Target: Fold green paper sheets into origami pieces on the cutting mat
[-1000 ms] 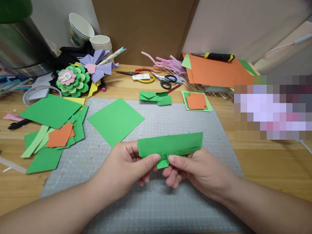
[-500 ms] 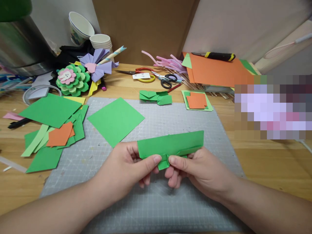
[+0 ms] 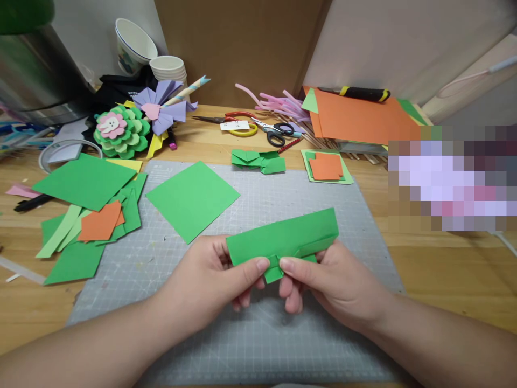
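Observation:
A folded green paper (image 3: 283, 234) is held above the grey cutting mat (image 3: 194, 328), with a small tab sticking out at its lower middle. My left hand (image 3: 226, 280) pinches its lower left part, thumb on top. On the other side, my right hand (image 3: 327, 275) grips the lower right part, its thumb beside the tab. The two thumb tips are close but apart. Fingers behind the paper are partly hidden. A flat green square (image 3: 194, 200) lies on the mat, and a folded green piece (image 3: 258, 161) rests at the mat's back edge.
Green and orange papers (image 3: 100, 221) are piled on the left. Scissors (image 3: 277, 132), pink sticks (image 3: 283, 105) and a yellow-black cutter (image 3: 365, 94) on orange sheets (image 3: 363, 116) stand behind. Small square papers (image 3: 326, 166) lie back right. Paper flowers (image 3: 121, 132) and cups (image 3: 167, 64) are back left.
The folded green paper has tilted slightly, its right end leaning inward and higher. Both hands keep their grip and have barely moved.

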`<action>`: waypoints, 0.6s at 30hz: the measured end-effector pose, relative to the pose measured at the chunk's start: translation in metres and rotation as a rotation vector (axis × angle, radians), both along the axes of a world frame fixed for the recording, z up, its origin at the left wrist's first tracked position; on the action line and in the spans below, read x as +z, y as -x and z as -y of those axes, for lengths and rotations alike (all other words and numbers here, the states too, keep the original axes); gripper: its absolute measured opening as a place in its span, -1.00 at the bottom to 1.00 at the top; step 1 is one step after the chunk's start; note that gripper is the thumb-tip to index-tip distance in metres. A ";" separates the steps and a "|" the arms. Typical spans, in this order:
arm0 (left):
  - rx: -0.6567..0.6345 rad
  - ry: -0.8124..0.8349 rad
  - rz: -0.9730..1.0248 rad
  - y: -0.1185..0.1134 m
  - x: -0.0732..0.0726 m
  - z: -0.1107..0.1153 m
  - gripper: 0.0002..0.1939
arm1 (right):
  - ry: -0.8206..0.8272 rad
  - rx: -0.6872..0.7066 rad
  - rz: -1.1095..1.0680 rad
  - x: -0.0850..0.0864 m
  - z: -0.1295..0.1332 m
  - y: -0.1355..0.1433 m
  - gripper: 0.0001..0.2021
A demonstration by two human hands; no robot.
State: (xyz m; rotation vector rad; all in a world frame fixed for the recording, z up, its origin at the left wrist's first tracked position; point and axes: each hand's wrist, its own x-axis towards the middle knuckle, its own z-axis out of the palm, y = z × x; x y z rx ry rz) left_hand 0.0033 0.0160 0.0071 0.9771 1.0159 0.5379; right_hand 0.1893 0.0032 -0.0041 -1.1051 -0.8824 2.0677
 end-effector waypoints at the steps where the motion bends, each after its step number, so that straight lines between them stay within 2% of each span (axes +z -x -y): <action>1: -0.015 0.005 0.007 0.000 0.000 0.000 -0.78 | 0.002 -0.010 -0.003 0.000 0.001 0.000 -0.76; 5: -0.062 0.013 0.028 -0.001 0.002 0.001 -0.81 | 0.036 -0.033 0.001 0.001 0.003 0.001 -0.78; 12: -0.010 0.005 0.029 0.000 0.001 -0.001 -0.77 | 0.016 0.060 -0.069 0.000 0.002 0.002 -0.77; 18: 0.005 0.004 0.034 0.001 0.000 -0.003 -0.78 | -0.020 0.054 -0.053 -0.001 0.002 0.001 -0.74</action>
